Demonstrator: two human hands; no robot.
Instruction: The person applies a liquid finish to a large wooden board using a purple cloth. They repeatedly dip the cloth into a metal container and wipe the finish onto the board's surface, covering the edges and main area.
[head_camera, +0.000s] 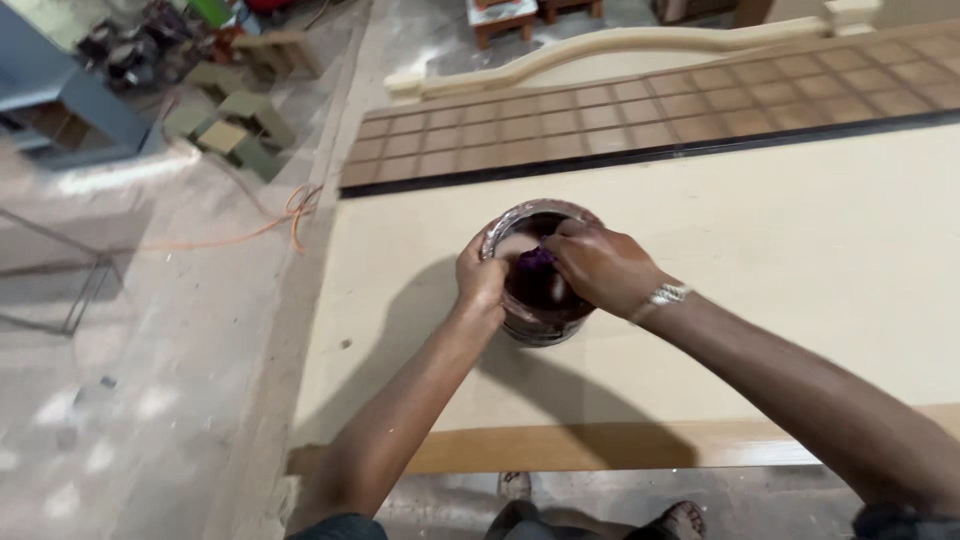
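The right hand (598, 265) is dipping into the mouth of the tin (540, 275), fingers bunched together and pinching a wad of purple-stained cloth (537, 260) down in the dark liquid. The left hand (480, 280) is wrapping the tin's near-left rim, fingers curled and clamped on the wall, steadying it. A silver bracelet (667, 294) is sitting at the right wrist.

The tin itself is standing upright on the pale panel (780, 260), this big flat surface, roughly at its middle-left, with both forearms throwing a shadow toward the near edge. The liquid inside is looking deep reddish-brown, like a stain or polish, though I cannot tell just what it is.

By the look of it, this is the loading step: the cloth is being soaked, nothing is being wiped on the panel yet. The next move is calling for a squeeze against the tin's inner wall so the wad is not dripping, then a clean lift out while the left hand is keeping the tin from tipping.

Moving outward: beyond the panel a brown grid-patterned board (640, 125) is lying edge to edge with it, a dark strip between them. Off to the left, an orange cord (295, 210) is trailing over the dusty floor (150, 350), and wooden blocks (235, 125) are sitting farther back. At the bottom edge, a bare foot (682, 520) is peeking out.
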